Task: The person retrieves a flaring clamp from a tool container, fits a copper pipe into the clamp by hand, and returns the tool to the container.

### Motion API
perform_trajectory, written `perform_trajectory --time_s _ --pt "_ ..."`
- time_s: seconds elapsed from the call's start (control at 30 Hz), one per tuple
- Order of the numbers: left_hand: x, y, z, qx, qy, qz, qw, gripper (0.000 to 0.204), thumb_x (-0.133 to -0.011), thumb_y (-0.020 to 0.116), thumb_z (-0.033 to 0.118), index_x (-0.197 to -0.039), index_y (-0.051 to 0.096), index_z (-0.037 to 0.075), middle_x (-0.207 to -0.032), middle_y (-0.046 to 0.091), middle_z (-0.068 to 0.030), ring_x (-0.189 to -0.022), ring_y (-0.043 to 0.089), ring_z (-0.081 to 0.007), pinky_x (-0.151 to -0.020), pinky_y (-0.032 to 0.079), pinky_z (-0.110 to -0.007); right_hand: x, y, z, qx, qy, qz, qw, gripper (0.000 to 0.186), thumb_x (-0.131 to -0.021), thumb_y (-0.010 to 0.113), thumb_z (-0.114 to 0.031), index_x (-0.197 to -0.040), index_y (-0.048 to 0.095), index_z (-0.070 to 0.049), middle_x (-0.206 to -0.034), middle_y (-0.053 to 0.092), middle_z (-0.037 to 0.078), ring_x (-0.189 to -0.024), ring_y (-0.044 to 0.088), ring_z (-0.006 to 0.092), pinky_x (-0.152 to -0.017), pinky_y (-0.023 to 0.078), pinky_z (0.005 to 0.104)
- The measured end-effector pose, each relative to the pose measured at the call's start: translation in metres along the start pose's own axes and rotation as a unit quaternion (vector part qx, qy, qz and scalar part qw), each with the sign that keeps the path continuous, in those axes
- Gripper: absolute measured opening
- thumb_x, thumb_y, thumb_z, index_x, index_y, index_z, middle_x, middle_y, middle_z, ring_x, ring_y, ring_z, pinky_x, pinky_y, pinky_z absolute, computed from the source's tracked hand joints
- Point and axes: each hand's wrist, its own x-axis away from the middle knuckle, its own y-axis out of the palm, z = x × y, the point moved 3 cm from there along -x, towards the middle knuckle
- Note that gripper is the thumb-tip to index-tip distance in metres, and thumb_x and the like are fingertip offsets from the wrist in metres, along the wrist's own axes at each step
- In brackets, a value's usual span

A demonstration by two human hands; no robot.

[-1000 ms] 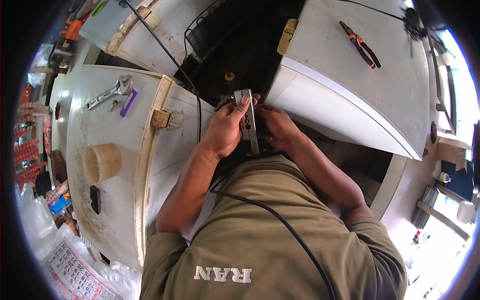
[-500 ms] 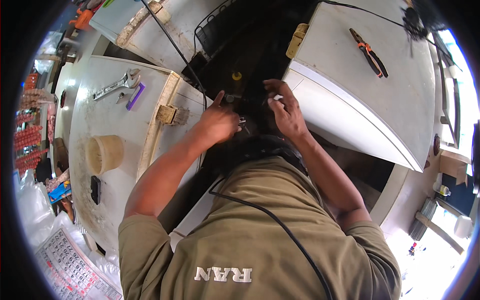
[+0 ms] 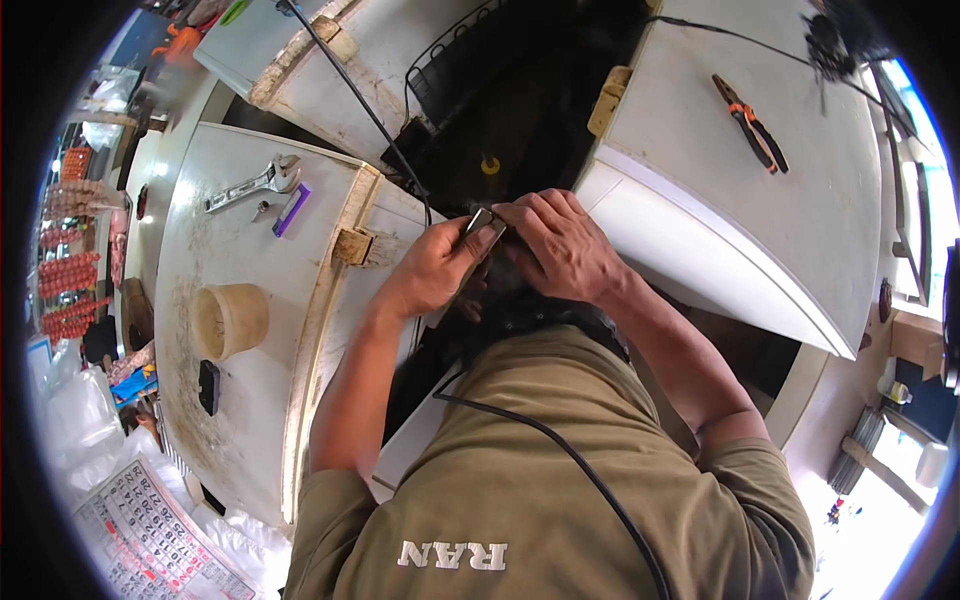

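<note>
My left hand (image 3: pixel 435 265) grips a narrow silver metal piece (image 3: pixel 482 225), tilted diagonally, thumb along its face. Beside it my right hand (image 3: pixel 565 250) has curled fingers touching the piece's upper end; anything inside those fingers is hidden. Both hands are above a dark gap between white panelled cabinets, over a black band at my waist. On the left white top (image 3: pixel 250 400) lie an adjustable wrench (image 3: pixel 240 188), a small purple-and-silver item (image 3: pixel 290 210), a beige tub (image 3: pixel 232 322) and a small black object (image 3: pixel 208 388). Orange-and-black pliers (image 3: pixel 750 125) rest on the right top (image 3: pixel 750 220).
A black cable (image 3: pixel 365 108) runs down past the left cabinet edge, and another lies across my shirt. A wire rack (image 3: pixel 435 65) and a small yellow round item (image 3: pixel 490 165) are in the dark gap. Hanging packets and plastic bags (image 3: pixel 75 400) crowd the far left.
The metal piece has gone from nearly vertical a second ago to diagonal. My right hand, raised apart half a second ago, has moved back onto the piece beside my left hand.
</note>
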Motion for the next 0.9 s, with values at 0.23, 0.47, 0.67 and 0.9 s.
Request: perform_trajectory --time_s 0.23,0.47,0.67,0.9 --pt "0.003 0.020 0.031 0.246 -0.107 0.136 0.954 0.044 -0.112 0.060 0.047 -0.110 0.067 0.004 -0.083 0.067 -0.0017 -0.067 0.068 -0.0129 -0.054 0.059 -0.029 -0.013 0.003 -0.014 0.084 0.062 0.054 0.993 0.070 -0.094 0.074 -0.018 -0.155 0.049 0.003 -0.117 0.067 0.012 -0.108 0.064 0.0287 -0.099 0.050 0.0424" --pt "-0.007 0.013 0.026 0.030 0.120 0.235 0.964 0.042 -0.115 0.056 0.043 -0.108 0.068 0.003 -0.081 0.063 -0.0006 -0.073 0.061 -0.0096 -0.062 0.052 -0.029 -0.033 -0.013 -0.006 -0.194 0.194 0.106 0.956 0.040 -0.109 0.063 -0.031 -0.139 0.061 -0.005 -0.090 0.067 0.013 -0.074 0.067 0.0287 -0.070 0.057 0.0390" --pt "0.003 0.007 0.030 0.262 0.034 0.177 0.948 0.044 -0.115 0.053 0.049 -0.106 0.064 0.007 -0.079 0.059 0.0012 -0.065 0.062 -0.0085 -0.055 0.056 -0.027 -0.054 -0.025 -0.004 0.051 -0.017 0.080 0.995 0.044 -0.098 0.075 -0.036 -0.128 0.067 -0.004 -0.105 0.071 0.014 -0.093 0.071 0.0352 -0.080 0.059 0.0441" --pt "0.009 0.000 0.011 -0.198 0.347 0.431 0.809 0.031 -0.098 0.081 0.031 -0.105 0.064 0.006 -0.084 0.063 -0.0071 -0.071 0.067 -0.0275 -0.063 0.057 -0.039 -0.044 0.032 -0.008 -0.484 0.497 0.088 0.715 0.065 -0.115 0.040 -0.062 -0.087 0.062 -0.007 -0.059 0.044 -0.001 -0.060 0.045 0.0131 -0.053 0.033 0.0310"
